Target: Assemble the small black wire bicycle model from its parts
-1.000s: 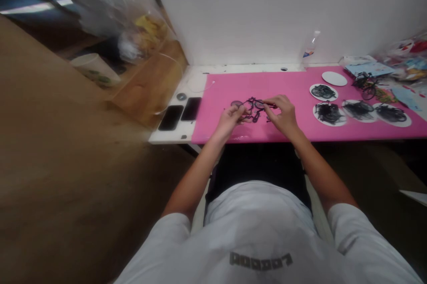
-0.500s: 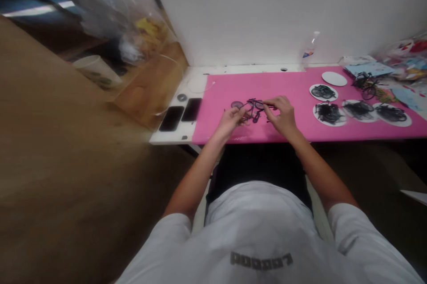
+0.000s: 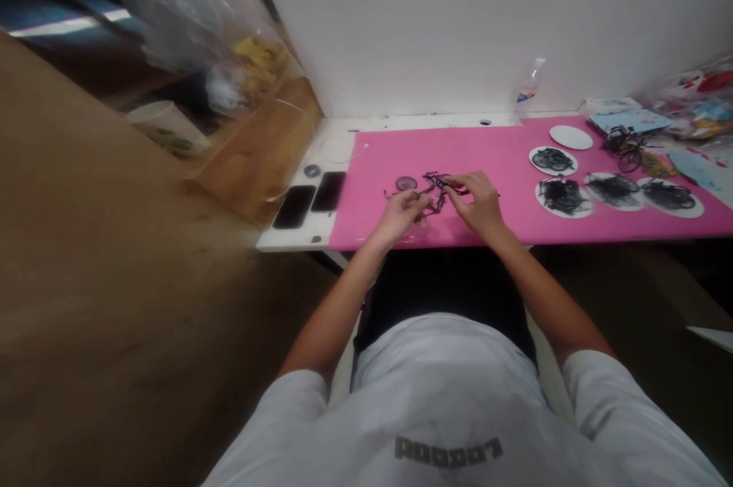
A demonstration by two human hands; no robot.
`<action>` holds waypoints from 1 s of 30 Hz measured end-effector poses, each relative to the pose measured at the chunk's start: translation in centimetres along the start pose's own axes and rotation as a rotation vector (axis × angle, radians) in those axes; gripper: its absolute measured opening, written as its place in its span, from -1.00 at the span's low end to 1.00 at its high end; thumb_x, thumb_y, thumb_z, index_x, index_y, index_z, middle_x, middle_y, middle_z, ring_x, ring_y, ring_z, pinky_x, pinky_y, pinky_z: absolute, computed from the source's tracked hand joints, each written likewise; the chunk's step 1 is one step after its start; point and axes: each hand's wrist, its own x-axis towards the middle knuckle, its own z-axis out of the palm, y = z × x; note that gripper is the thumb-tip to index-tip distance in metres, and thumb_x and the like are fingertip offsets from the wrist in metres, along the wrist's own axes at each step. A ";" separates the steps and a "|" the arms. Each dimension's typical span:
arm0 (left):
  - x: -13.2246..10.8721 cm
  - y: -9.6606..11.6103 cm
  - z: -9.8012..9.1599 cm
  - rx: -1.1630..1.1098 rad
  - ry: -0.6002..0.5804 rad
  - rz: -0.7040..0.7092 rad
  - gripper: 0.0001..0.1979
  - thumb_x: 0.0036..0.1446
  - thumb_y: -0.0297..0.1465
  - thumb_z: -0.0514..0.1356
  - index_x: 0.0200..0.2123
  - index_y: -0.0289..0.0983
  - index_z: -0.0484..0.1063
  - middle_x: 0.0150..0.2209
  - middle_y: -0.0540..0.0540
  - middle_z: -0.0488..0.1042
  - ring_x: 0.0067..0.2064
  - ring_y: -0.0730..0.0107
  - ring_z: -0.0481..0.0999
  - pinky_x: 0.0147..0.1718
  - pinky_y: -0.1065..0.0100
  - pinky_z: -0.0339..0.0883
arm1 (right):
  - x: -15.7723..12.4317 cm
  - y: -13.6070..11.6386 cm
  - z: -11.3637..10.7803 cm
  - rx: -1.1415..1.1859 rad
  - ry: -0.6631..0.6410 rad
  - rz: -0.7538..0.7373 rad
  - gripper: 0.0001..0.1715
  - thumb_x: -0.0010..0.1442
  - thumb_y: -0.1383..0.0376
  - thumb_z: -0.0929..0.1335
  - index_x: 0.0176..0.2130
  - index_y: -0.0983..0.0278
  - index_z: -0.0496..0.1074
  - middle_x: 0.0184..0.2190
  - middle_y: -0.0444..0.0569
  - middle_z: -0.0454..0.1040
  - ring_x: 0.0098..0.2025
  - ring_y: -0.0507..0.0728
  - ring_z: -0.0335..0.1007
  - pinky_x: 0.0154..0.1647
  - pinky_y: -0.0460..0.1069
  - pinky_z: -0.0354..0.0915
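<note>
Both hands hold a small dark model bicycle (image 3: 440,201) just above the pink table cover. My left hand (image 3: 401,214) is closed, its fingertips pinching the model at the left. At the other end, the thumb and fingers of my right hand (image 3: 476,201) are closed on the model's upper right part. Beyond my left fingers lies a small dark spoked wheel (image 3: 406,183). My fingers cover parts of the model, so I cannot tell how its pieces join.
Several white plates with dark small parts (image 3: 564,197) lie to the right, near an assembled model bicycle (image 3: 630,155) and a bare plate (image 3: 571,137). Two black phones (image 3: 294,207) lie at the left table end. A clear bottle (image 3: 530,82) stands by the wall.
My right hand has shifted a little left, nearer to my left hand, still on the model. The model's lower part has turned slightly between the hands.
</note>
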 end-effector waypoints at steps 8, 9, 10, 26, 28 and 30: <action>0.1 -0.1 -0.6 0.114 0.014 0.077 -0.50 0.32 0.06 0.41 -0.08 -0.30 0.60 -0.31 -0.09 0.63 -0.61 0.60 0.35 -0.63 0.45 0.15 | 0.2 -0.3 -0.2 0.236 -0.126 0.317 -0.65 0.37 0.06 0.47 0.03 0.14 0.74 -0.11 0.03 0.76 -0.20 0.20 0.66 -0.16 0.13 0.57; 0.0 0.0 -0.7 0.141 0.004 0.087 -0.52 0.35 0.04 0.39 -0.05 -0.30 0.61 -0.30 -0.10 0.62 -0.60 0.59 0.35 -0.62 0.45 0.16 | 0.3 -0.3 -0.3 0.241 -0.154 0.329 -0.65 0.37 0.06 0.47 0.03 0.14 0.74 -0.11 0.03 0.76 -0.23 0.19 0.65 -0.16 0.13 0.56; -0.1 0.1 -0.8 0.173 -0.005 0.100 -0.53 0.37 0.02 0.36 -0.03 -0.29 0.62 -0.29 -0.10 0.62 -0.58 0.58 0.36 -0.60 0.45 0.18 | 0.3 -0.2 -0.3 0.241 -0.179 0.336 -0.65 0.37 0.06 0.47 0.02 0.15 0.75 -0.10 0.03 0.77 -0.25 0.18 0.65 -0.18 0.13 0.56; -0.7 1.3 -1.1 0.360 -0.057 0.135 -0.59 0.45 -0.02 0.30 -0.23 -0.26 0.62 -0.35 -0.09 0.61 -0.45 0.47 0.45 -0.44 0.43 0.30 | 0.7 2.5 -0.4 0.526 -0.444 0.445 -0.43 0.26 -0.20 0.55 -0.09 0.21 0.71 -0.34 -0.02 0.66 -0.33 0.14 0.58 -0.27 0.06 0.54; -0.7 1.4 -1.1 0.332 -0.034 0.130 -0.61 0.41 -0.03 0.34 -0.21 -0.25 0.62 -0.38 -0.07 0.59 -0.49 0.49 0.41 -0.48 0.43 0.28 | 0.8 2.6 -0.6 0.515 -0.448 0.461 -0.42 0.25 -0.23 0.55 -0.12 0.21 0.71 -0.31 0.00 0.67 -0.28 0.15 0.60 -0.28 0.04 0.52; -0.7 1.5 -1.1 0.302 -0.009 0.129 -0.62 0.37 -0.02 0.37 -0.19 -0.25 0.63 -0.38 -0.05 0.58 -0.51 0.49 0.41 -0.49 0.42 0.29 | 0.8 2.6 -0.7 0.491 -0.447 0.478 -0.41 0.22 -0.24 0.56 -0.16 0.20 0.72 -0.24 0.02 0.70 -0.21 0.17 0.62 -0.28 0.03 0.51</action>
